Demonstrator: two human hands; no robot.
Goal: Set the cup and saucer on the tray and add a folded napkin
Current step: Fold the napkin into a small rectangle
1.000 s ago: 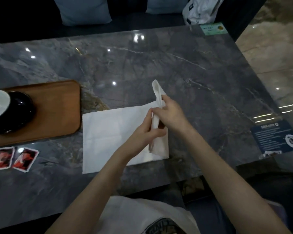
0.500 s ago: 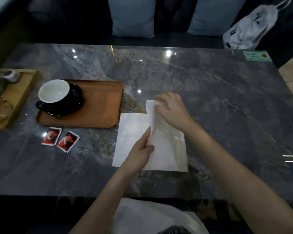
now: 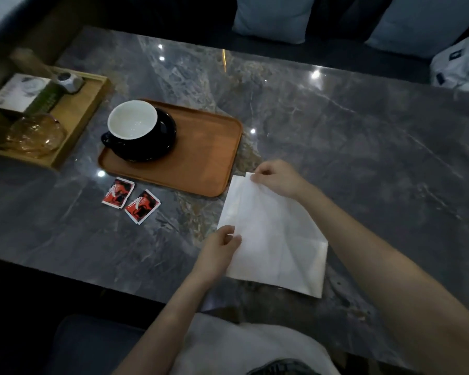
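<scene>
Pinching two corners of a white napkin (image 3: 274,236) on the marble table (image 3: 336,125), both hands work at right of centre.

The right hand (image 3: 275,177) nips the napkin's far corner between thumb and fingers; the left hand (image 3: 221,243) pinches its near-left edge. The napkin lies folded over just right of the wooden tray (image 3: 200,158), where the cup (image 3: 132,123) sits on its black saucer (image 3: 163,133). Two red sachets (image 3: 130,200) lie below the tray; a second tray (image 3: 73,115) occupies the upper left.

Place: looked like a café | marble table (image 3: 336,125) | cushioned bench seat (image 3: 271,17) | wooden condiment tray (image 3: 73,125) | sugar packets (image 3: 130,198)
</scene>
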